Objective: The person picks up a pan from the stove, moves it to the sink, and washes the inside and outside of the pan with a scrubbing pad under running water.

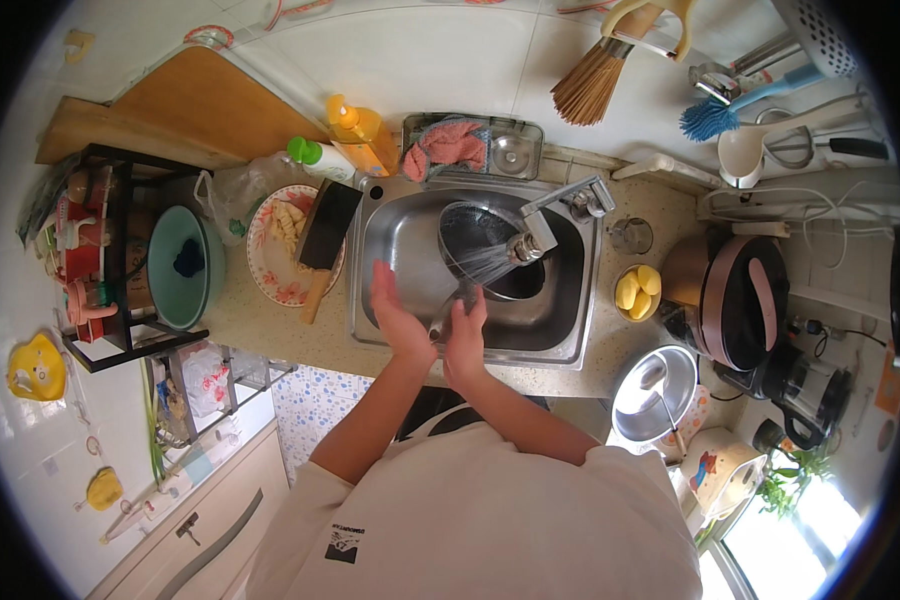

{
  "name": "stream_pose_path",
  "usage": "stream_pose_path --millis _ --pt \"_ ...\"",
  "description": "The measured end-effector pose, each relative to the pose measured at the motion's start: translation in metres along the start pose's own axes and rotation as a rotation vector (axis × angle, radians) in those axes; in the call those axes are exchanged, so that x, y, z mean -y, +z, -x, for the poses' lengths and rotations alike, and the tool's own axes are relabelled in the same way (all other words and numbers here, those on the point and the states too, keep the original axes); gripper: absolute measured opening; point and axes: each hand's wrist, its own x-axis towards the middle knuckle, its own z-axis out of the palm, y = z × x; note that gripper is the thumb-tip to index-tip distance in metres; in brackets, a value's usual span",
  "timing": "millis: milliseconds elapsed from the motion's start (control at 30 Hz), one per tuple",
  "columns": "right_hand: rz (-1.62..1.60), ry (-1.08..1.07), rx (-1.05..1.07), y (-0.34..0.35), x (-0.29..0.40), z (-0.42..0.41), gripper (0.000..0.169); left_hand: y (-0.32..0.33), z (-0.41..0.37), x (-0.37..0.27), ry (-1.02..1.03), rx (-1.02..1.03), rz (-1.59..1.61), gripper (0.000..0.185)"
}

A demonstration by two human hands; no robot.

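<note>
Both my hands are over the near part of a stainless steel sink (pixel 390 225), wrists close together and palms turned toward each other. My left hand (pixel 401 315) has its fingers stretched out and holds nothing. Beside the pan handle (pixel 441 321) is my right hand (pixel 466 330), fingers raised; it partly covers the handle and does not appear to grip it. A dark pan (pixel 476 225) lies tilted in the sink, its handle pointing toward me. From the chrome faucet (pixel 529 244) a spray of water falls over the pan and toward my right fingers.
A cleaver (pixel 331 225) rests across a flowered plate (pixel 262 277) of pale cut food at left. Behind stand an orange pump bottle (pixel 367 139) and a tray with cloths (pixel 450 146). At right are a bowl of yellow pieces (pixel 637 291), a glass (pixel 632 236) and a cooker (pixel 742 300).
</note>
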Motion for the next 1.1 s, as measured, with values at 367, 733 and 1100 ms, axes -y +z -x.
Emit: stream_pose_path --millis 367,733,1100 --pt "-0.894 0.797 0.158 -0.016 -0.014 -0.041 0.06 -0.018 0.011 0.01 0.608 0.259 -0.643 0.06" --pt "-0.584 0.781 0.172 0.0 0.053 0.013 0.034 -0.025 0.009 -0.015 0.779 0.416 -1.065 0.064" --pt "0.04 0.818 0.47 -0.015 0.092 0.012 0.048 -0.037 -0.011 -0.011 -0.711 0.495 -0.178 0.09"
